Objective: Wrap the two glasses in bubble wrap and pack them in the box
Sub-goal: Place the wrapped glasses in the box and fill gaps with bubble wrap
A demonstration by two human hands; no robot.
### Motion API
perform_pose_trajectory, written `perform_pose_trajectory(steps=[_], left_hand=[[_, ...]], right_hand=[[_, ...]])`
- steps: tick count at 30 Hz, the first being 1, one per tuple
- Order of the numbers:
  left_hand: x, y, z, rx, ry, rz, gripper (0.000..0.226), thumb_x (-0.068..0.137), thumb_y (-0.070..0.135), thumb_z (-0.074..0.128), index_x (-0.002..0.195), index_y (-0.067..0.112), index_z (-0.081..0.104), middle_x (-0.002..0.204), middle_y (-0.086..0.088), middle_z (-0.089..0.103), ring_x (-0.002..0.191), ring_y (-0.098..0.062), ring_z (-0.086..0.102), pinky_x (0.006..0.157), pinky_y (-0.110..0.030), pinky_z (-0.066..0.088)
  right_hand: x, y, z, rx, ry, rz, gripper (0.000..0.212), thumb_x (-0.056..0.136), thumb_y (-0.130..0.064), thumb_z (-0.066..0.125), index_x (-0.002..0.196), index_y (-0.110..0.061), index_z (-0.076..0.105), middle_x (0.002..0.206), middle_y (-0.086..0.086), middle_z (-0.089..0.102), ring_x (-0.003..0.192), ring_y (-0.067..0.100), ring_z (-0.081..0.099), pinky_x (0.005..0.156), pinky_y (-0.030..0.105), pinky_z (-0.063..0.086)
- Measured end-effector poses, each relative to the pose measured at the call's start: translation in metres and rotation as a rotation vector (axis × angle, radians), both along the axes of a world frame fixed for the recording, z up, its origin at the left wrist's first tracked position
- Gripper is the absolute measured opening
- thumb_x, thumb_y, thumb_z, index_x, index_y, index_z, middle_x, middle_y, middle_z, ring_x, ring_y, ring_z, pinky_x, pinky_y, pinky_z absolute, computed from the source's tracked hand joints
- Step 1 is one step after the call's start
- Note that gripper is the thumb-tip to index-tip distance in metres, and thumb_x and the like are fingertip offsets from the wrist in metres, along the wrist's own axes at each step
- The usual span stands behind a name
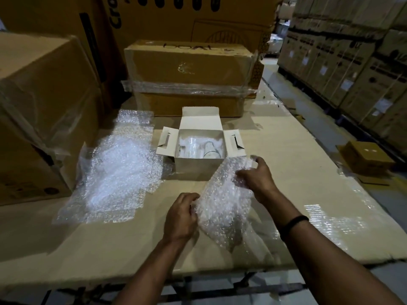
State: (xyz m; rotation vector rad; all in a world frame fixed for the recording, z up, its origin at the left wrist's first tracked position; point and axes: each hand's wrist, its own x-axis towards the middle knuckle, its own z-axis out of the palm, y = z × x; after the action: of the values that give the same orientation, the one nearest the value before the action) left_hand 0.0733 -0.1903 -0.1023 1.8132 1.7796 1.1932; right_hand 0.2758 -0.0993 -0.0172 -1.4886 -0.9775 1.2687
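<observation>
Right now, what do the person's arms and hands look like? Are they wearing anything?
Both forearms are bare, with no sleeves showing. The left hand has no gloves or rings I can see. The right hand is bare too, with a thin black band around its wrist.

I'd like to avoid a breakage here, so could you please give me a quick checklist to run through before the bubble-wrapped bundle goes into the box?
1. Both hands on the bundle: ok. The left hand grips the near end of the bubble-wrap bundle and the right hand the far end.
2. Glass fully covered: cannot tell; the wrap hides what is inside.
3. Wrap closed: not ok; a loose tail hangs open at the near end.
4. Box open: ok. The white box has its flaps folded out.
5. Room in the box: cannot tell; a glass and white packing already lie inside.
6. Spare wrap at hand: ok; a bubble-wrap pile lies left of the box.
</observation>
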Motion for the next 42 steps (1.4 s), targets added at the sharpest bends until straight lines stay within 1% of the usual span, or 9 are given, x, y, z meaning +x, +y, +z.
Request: perform_pose_trajectory(steps=[6,13,19,23,27,31,34,37,42], left_hand=[[-0.018,0.012,-0.001,0.013,0.208,-0.084,0.045,0.067,0.007,0.052,0.103,0.022,0.075,0.103,0.001,0.072,0.09,-0.026,0.065,0.082,-0.04,0.052],[-0.026,0.015,0.0,-0.052,-0.016,-0.081,0.053,0.068,0.02,0.052,0.118,0.021,0.07,0.123,-0.003,0.067,0.114,-0.024,0.06,0.098,-0.053,0.045],[-0.002,0.009,0.006,-0.323,0.549,-0.234,0.056,0.09,0.063,0.027,0.14,0.045,0.044,0.157,0.01,0.028,0.144,-0.018,0.02,0.111,-0.039,0.013],[-0.006,0.008,0.008,-0.322,0.497,-0.074,0.058,0.092,0.059,0.046,0.146,0.042,0.035,0.158,0.008,0.026,0.144,-0.019,0.018,0.112,-0.04,0.013],[-0.014,0.009,0.014,-0.374,0.543,0.091,0.067,0.077,0.072,0.055,0.131,0.033,0.052,0.147,0.002,0.038,0.134,-0.025,0.026,0.103,-0.043,0.022],[-0.014,0.015,0.02,-0.305,0.357,0.006,0.031,0.074,0.052,0.072,0.095,0.03,0.064,0.112,0.009,0.063,0.113,-0.019,0.049,0.091,-0.036,0.026],[-0.021,0.019,0.025,-0.123,0.143,-0.048,0.024,0.074,0.023,0.078,0.078,0.033,0.057,0.077,0.009,0.065,0.082,-0.015,0.062,0.083,-0.037,0.043],[-0.032,0.022,0.033,0.059,-0.025,-0.008,0.038,0.073,-0.005,0.075,0.085,0.029,0.063,0.081,0.01,0.064,0.079,-0.01,0.062,0.073,-0.019,0.045],[-0.056,0.03,0.034,0.318,0.053,-0.006,0.032,0.073,-0.009,0.063,0.097,0.011,0.07,0.097,0.0,0.067,0.096,-0.017,0.057,0.083,-0.027,0.042]], right_hand=[[0.034,-0.022,-0.035,-0.051,-0.497,0.103,0.087,0.076,-0.006,0.074,0.146,-0.026,0.025,0.085,0.011,0.064,0.067,0.024,0.061,0.058,0.039,0.053],[0.03,-0.038,-0.054,0.291,-1.312,0.266,0.073,0.084,-0.056,0.058,0.147,-0.027,0.034,0.153,0.009,0.031,0.136,0.03,0.031,0.109,0.042,0.027],[0.018,-0.033,-0.071,0.237,-1.379,0.807,0.086,0.076,-0.073,0.0,0.153,-0.036,0.011,0.163,-0.007,0.004,0.15,0.018,0.0,0.118,0.051,0.002],[0.012,-0.021,-0.056,0.291,-1.41,0.758,0.082,0.079,-0.067,0.014,0.15,-0.029,0.029,0.16,-0.006,0.021,0.148,0.018,0.016,0.117,0.044,0.012],[0.0,-0.011,-0.034,0.433,-1.291,0.728,0.06,0.094,-0.023,0.052,0.15,-0.022,0.031,0.158,0.002,0.027,0.146,0.022,0.023,0.117,0.035,0.016],[-0.014,0.009,-0.028,0.446,-1.361,0.856,0.084,0.081,0.0,0.063,0.152,-0.023,0.024,0.159,0.003,0.024,0.146,0.023,0.02,0.118,0.036,0.017],[-0.02,0.027,-0.024,0.542,-1.433,0.862,0.062,0.077,-0.002,0.064,0.135,-0.021,0.05,0.139,0.004,0.052,0.13,0.025,0.043,0.112,0.037,0.027],[-0.021,0.036,-0.016,0.659,-1.469,0.772,0.03,0.069,-0.006,0.068,0.096,-0.02,0.067,0.097,0.004,0.068,0.094,0.029,0.06,0.084,0.036,0.044],[-0.024,0.026,-0.019,0.761,-1.308,0.624,0.027,0.061,0.008,0.061,0.074,-0.015,0.059,0.07,0.006,0.061,0.066,0.031,0.055,0.058,0.04,0.048]])
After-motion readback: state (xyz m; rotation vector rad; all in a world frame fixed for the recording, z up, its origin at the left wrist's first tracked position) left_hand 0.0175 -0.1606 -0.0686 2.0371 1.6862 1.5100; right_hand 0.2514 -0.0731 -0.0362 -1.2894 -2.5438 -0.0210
